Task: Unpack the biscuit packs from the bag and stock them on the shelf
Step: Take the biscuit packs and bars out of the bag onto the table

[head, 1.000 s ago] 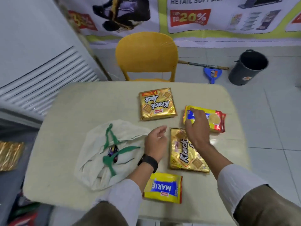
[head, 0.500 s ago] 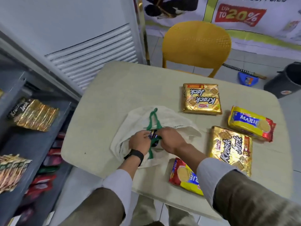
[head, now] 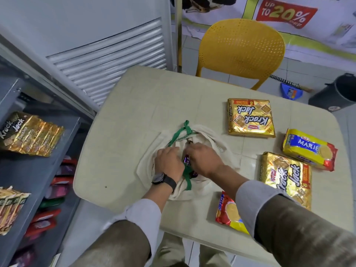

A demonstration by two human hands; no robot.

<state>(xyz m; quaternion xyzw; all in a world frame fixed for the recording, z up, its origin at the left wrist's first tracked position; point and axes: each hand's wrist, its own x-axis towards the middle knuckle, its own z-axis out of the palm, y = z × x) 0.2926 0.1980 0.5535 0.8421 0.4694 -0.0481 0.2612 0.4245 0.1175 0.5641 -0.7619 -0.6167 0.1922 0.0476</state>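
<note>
A white cloth bag (head: 218, 151) with green handles lies in the middle of the beige table (head: 134, 116). My left hand (head: 168, 162) and my right hand (head: 205, 160) both grip the cloth at its mouth, fingers curled in. A purple pack (head: 187, 160) shows inside the bag between them. Two gold Krack Jack packs (head: 250, 117) (head: 285, 178) and two yellow Marie packs (head: 310, 149) (head: 229, 214) lie on the table to the right. The grey shelf (head: 38, 170) stands at the left and holds another Krack Jack pack (head: 28, 133).
A yellow chair (head: 240, 51) stands behind the table. A dark bucket (head: 339, 93) and a blue dustpan (head: 290, 92) sit on the floor at the far right. A white louvred cabinet (head: 107, 54) rises at the back left. Lower shelves hold red and purple packs (head: 57, 189).
My right hand left the Marie pack and came to the bag. Both hands now hold the bag's mouth, pulled wider. The view turned left, showing the shelf.
</note>
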